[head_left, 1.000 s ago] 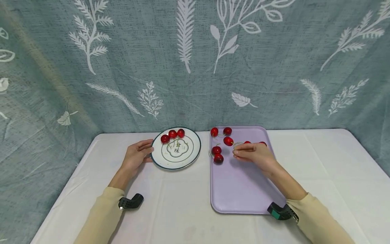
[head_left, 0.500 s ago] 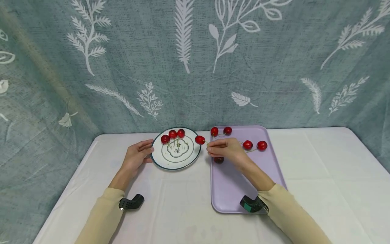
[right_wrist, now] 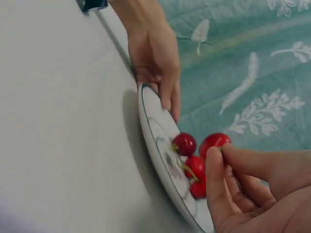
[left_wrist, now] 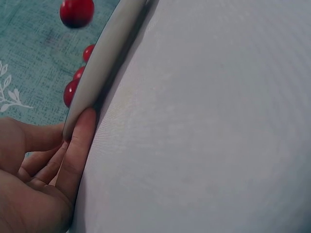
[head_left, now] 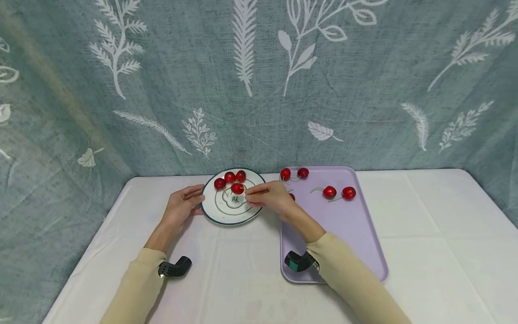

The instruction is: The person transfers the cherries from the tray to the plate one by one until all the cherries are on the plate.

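My right hand (head_left: 273, 198) pinches the stem of a red cherry (head_left: 237, 188) and holds it over the plate; in the right wrist view this cherry (right_wrist: 215, 142) hangs just past the fingertips. The round white plate (head_left: 252, 212) has a dark blue-green rim and dark characters at its centre. Three cherries (head_left: 229, 177) lie near its far edge. My left hand (head_left: 180, 207) grips the plate's left rim, thumb above and a finger beneath, as the left wrist view shows. Part of the plate's right side is hidden behind the right hand.
A lilac tray (head_left: 323, 238) lies right of the plate, under my right forearm. Several stemmed cherries (head_left: 329, 192) lie on it, one half hidden behind the right hand. A white cloth (head_left: 226, 274) covers the table, and a patterned blue-green curtain (head_left: 259, 126) hangs behind.
My right hand has lifted a cherry off the tray by its stem and moved left, bringing it over the plate. The left hand and plate have stayed in place.
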### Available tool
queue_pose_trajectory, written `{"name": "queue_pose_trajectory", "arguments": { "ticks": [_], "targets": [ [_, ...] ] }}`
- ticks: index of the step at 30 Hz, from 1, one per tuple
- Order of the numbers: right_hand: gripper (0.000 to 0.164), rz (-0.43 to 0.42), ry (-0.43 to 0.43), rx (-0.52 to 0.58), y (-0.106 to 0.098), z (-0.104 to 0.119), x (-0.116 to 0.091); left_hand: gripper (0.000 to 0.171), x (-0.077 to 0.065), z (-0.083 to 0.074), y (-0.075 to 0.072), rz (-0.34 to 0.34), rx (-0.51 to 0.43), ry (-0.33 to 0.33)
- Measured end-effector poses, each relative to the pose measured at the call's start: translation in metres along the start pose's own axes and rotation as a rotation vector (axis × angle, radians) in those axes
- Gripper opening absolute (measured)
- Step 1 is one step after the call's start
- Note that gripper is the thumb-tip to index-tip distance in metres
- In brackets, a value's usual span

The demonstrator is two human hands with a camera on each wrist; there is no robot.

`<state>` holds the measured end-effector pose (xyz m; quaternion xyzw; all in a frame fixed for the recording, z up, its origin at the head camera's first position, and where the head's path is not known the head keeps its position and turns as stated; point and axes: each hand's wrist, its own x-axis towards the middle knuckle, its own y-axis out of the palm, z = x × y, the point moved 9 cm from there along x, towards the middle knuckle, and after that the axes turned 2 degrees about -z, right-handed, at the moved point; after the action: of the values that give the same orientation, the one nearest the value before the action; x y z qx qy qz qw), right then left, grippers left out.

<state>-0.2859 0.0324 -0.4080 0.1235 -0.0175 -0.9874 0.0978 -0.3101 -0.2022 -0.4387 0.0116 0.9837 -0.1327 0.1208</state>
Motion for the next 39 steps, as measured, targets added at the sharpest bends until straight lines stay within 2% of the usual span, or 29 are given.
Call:
{"name": "queue_pose_trajectory", "arguments": {
  "ticks": [4,8,13,18,25,29,34,39],
  "targets": [
    [0.024,0.035,0.032,0.02,0.02,-0.006,0.01,0.046,0.0,-0.001,-0.001,0.007,-0.01,0.003],
    [0.022,0.061,0.032,-0.031,0.037,-0.01,0.016,0.046,0.001,0.0,-0.001,0.0,-0.02,-0.006],
    [0.019,0.029,0.02,-0.09,0.046,-0.014,0.021,0.046,0.003,0.0,-0.001,-0.001,-0.016,-0.001],
    [0.015,-0.039,0.038,-0.112,0.049,-0.018,0.028,0.045,0.003,0.0,-0.001,-0.002,-0.015,0.001],
    [0.013,-0.119,0.065,-0.061,0.048,-0.021,0.034,0.046,0.002,0.001,0.0,0.008,-0.035,-0.004],
    [0.009,-0.182,0.059,-0.085,0.046,-0.021,0.036,0.047,0.002,0.001,0.001,0.006,-0.038,-0.004],
    [0.008,-0.246,0.021,-0.173,0.043,-0.019,0.038,0.047,0.003,0.001,0.0,-0.002,-0.022,0.0],
    [0.008,-0.277,-0.04,-0.205,0.043,-0.016,0.037,0.047,0.004,0.002,-0.001,-0.007,-0.023,0.007]
  ]
}}
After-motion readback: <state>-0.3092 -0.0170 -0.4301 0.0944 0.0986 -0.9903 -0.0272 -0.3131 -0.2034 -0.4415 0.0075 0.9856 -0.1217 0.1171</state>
